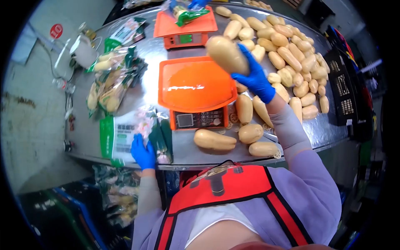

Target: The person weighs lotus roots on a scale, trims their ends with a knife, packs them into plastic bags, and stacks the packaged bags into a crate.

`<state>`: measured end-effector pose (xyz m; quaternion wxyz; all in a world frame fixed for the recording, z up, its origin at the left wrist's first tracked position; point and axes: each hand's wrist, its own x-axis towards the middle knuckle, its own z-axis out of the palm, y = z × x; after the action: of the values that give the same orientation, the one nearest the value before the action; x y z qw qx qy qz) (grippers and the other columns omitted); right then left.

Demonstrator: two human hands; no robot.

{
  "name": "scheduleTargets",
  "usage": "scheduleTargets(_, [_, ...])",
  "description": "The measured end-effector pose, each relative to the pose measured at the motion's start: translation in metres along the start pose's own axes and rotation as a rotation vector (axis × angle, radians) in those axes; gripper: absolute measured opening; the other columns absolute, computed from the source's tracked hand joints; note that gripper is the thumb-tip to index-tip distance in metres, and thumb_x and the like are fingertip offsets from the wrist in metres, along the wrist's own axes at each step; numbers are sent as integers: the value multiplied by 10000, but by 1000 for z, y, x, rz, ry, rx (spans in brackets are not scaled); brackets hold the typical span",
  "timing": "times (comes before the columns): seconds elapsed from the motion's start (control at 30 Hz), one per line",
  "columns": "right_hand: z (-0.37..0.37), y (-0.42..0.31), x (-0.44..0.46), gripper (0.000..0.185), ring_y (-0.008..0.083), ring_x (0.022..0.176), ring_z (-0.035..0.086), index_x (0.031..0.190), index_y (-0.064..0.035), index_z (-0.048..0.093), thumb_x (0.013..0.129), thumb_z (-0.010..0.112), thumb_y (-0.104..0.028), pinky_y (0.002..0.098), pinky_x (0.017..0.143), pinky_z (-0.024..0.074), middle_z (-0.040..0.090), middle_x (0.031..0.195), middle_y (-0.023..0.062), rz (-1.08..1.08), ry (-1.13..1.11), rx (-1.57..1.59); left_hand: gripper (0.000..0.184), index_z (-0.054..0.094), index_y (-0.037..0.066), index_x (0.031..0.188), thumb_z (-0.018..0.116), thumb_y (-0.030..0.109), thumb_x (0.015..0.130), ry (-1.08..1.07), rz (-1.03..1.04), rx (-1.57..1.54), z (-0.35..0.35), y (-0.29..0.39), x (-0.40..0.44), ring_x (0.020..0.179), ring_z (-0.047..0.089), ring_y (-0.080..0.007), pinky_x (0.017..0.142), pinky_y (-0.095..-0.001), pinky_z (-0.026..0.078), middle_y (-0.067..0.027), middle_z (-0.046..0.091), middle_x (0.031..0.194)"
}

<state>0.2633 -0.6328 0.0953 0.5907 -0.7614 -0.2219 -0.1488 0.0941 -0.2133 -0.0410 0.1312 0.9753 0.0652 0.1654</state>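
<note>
Clasped in the blue-gloved right grip (257, 76): a thick, pale lotus root (225, 52); held up near the far right corner of the near orange scale (196, 85), with thumb and fingers wrapped about the side toward the wrist; probably solid and fairly heavy, stiff throughout, slick if wet; likely to bruise or crack if dropped; best taken around the thick middle, with a broad hold rather than a pinch at the narrow ends. Laid on the lower part of a printed plastic bag (124, 130): the left grip (143, 153), gloved likewise; impossible to tell whether pinching the film or merely resting on it; probably light, limp and slippery there, easiest caught by an edge.

Around these, on the shiny metal surface (146, 93): loose roots (214, 140) just beside and before the near scale; cut slices (233, 118) among them; a broad heap of roots (291, 58) to the right; filled bags (110, 89) to the left; beyond, a second orange scale (164, 28) with a bag (189, 17) on top, and another person's gloved hand (198, 3) close by. Farther out: black crates (346, 93) at right; a pale wall (35, 121) with a round red sign (56, 31) at left; more filled packs (121, 196) below the near edge.
</note>
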Motion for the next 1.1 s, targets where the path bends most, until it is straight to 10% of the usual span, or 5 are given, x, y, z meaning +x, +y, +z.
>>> scheduleTargets(0.4, [70,10,12,792,379,1095,468,1320,-130,374,633,744,-264,432,920,397,447,1249,177,-259,-328,-844,505,482,57,1230,585,240,770,37,-25,-35,6,-7,-1,1127,456,-333,938,-433,336,-179,465,1268])
scheduleTargets(0.53, [30,-1,17,674,301,1157,455,1228,-61,481,675,757,-330,382,969,363,487,1225,154,-141,-77,-466,511,487,50,1223,590,241,761,40,-28,-42,2,-3,-1,1116,464,-342,931,-433,348,-193,471,1256])
scheduleTargets(0.67, [-30,-6,-3,220,122,896,561,1034,29,614,840,568,-65,229,809,446,611,1018,94,255,241,68,499,496,44,1205,595,242,757,61,3,-77,6,-9,-1,1110,468,-347,923,-437,355,-200,470,1254])
scheduleTargets(0.8, [-79,50,-56,488,219,1039,515,1217,10,486,782,647,-142,321,913,396,547,1125,133,-32,296,-769,485,507,54,1191,603,238,753,74,10,-72,4,-8,-1,1095,480,-348,910,-435,369,-199,478,1245])
scheduleTargets(1.1, [-69,42,-114,586,275,1102,497,1237,-18,466,755,683,-268,348,941,383,527,1176,173,353,168,-667,509,518,49,1187,656,234,733,60,65,-122,-18,-12,7,1077,496,-342,898,-418,393,-195,501,1221])
